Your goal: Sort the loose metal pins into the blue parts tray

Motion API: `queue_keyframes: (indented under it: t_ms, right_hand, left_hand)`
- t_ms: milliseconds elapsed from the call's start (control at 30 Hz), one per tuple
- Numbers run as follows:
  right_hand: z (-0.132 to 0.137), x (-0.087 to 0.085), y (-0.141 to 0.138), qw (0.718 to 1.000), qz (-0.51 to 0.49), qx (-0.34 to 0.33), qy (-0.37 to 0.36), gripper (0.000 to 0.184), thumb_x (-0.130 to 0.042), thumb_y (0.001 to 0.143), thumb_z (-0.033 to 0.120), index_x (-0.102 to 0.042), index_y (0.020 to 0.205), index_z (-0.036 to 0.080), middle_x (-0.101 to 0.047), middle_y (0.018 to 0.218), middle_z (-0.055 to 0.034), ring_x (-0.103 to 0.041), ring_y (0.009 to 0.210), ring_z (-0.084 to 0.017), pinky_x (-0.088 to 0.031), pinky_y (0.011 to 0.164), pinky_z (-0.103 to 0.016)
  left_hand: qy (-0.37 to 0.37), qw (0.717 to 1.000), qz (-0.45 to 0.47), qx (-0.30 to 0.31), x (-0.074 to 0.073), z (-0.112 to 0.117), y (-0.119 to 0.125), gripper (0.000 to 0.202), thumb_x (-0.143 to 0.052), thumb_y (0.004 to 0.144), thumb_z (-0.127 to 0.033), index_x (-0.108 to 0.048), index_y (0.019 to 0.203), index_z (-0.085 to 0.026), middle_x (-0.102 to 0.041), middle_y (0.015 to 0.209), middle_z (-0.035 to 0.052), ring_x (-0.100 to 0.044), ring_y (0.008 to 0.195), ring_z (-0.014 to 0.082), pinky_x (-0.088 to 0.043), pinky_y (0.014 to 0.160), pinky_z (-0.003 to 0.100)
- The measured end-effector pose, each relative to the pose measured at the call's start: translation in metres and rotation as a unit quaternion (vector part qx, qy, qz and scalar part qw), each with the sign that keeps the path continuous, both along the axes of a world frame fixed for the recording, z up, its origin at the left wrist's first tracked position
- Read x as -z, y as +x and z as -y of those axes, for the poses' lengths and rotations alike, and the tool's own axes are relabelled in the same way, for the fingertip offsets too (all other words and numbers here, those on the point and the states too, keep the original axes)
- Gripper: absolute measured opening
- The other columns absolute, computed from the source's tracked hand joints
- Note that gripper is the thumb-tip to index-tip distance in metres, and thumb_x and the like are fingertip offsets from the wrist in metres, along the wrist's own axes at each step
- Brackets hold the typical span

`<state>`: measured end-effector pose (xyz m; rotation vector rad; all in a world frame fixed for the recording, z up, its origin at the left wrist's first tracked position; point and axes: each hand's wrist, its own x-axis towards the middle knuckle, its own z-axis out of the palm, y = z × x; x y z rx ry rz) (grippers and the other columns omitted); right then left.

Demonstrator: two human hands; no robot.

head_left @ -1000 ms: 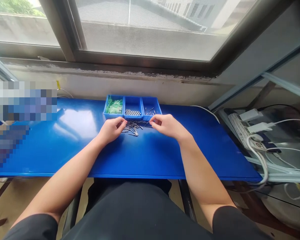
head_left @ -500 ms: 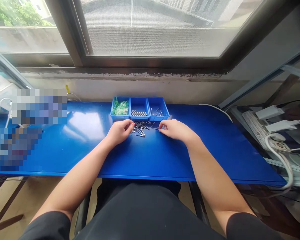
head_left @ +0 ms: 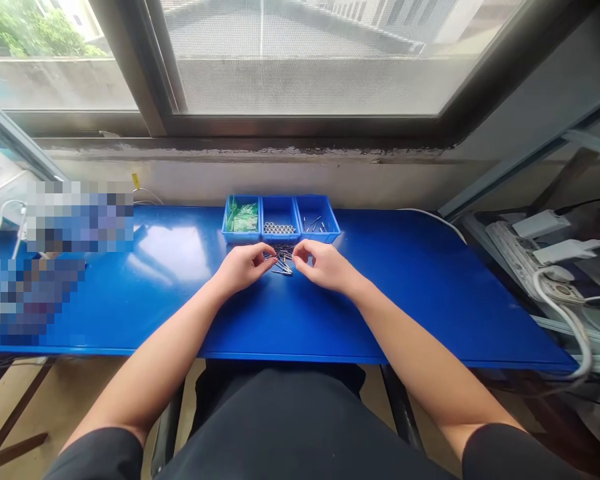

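A loose pile of thin, dark and silvery metal rods (head_left: 283, 265) lies on the blue table, between my two hands. At its left edge, my left hand (head_left: 244, 268) has thumb and forefinger drawn together in a pinch; what is in it is too small to make out. My right hand (head_left: 325, 265) curls its thumb and fingers over the right edge of the pile, the tips close together, and what they hold is hidden. Just behind, the right blue bin (head_left: 333, 230) contains several similar metal rods (head_left: 316, 225).
The middle bin holds silvery cylindrical pieces (head_left: 279, 228); the left one holds green-tinted plastic packets (head_left: 244, 219). All three bins stand near the back of the blue table (head_left: 420, 293), below the window. A power strip (head_left: 535, 263) with white plugs and cables is on the right.
My right hand has moved left, from beside the pile to its right edge. My left hand has shifted slightly right over the rods.
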<state>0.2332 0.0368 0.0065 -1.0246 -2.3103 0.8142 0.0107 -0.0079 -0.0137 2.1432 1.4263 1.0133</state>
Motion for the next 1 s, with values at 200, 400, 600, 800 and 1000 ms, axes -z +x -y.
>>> queue_keyframes:
  t_ms: [200,400,600,800,1000]
  right_hand:
    - [-0.002,0.013,-0.006,0.998,-0.061,0.021,-0.005,0.016,-0.056,0.083,0.031,-0.064,0.086,0.018,-0.069,0.084,-0.0052,-0.06,0.068,-0.014,-0.05,0.065,-0.027]
    - [0.0,0.013,-0.01,0.996,-0.09,0.018,-0.007,0.019,-0.057,0.085,0.032,-0.069,0.089,0.017,-0.072,0.09,-0.0067,-0.062,0.071,-0.015,-0.052,0.066,-0.029]
    - [0.002,0.013,-0.014,0.984,-0.152,0.072,-0.065,0.024,-0.063,0.083,0.038,-0.071,0.09,0.017,-0.074,0.089,-0.0071,-0.066,0.073,-0.017,-0.054,0.067,-0.03]
    - [-0.002,0.022,-0.017,0.952,-0.235,0.067,-0.185,0.037,-0.073,0.074,0.049,-0.07,0.089,0.015,-0.073,0.085,-0.0085,-0.068,0.073,-0.018,-0.055,0.062,-0.029]
    - [0.0,0.025,-0.02,0.945,-0.25,0.06,-0.202,0.037,-0.075,0.073,0.047,-0.071,0.09,0.015,-0.074,0.086,-0.0082,-0.068,0.075,-0.017,-0.056,0.064,-0.028]
  left_hand:
    - [0.006,1.0,0.006,-0.007,0.003,-0.001,0.0,0.022,-0.062,0.089,-0.039,-0.067,0.095,-0.018,-0.052,0.055,-0.0063,-0.045,0.05,0.0084,-0.038,0.052,0.021]
    - [0.022,0.999,0.015,-0.019,0.002,-0.002,0.0,0.022,-0.06,0.09,-0.037,-0.067,0.098,-0.018,-0.051,0.054,-0.0066,-0.044,0.049,0.0083,-0.038,0.054,0.021]
    - [0.007,1.0,0.013,-0.011,0.002,-0.002,0.0,0.023,-0.061,0.089,-0.039,-0.068,0.094,-0.018,-0.053,0.055,-0.0054,-0.045,0.049,0.0087,-0.038,0.052,0.021]
    - [0.014,1.0,0.008,-0.019,0.004,-0.002,0.0,0.02,-0.058,0.091,-0.035,-0.068,0.095,-0.019,-0.052,0.054,-0.0057,-0.045,0.049,0.0092,-0.038,0.053,0.021]
    - [0.01,0.999,-0.001,-0.031,0.002,-0.002,0.0,0.025,-0.051,0.095,-0.037,-0.066,0.088,-0.018,-0.062,0.064,-0.0015,-0.05,0.054,0.01,-0.039,0.054,0.022]
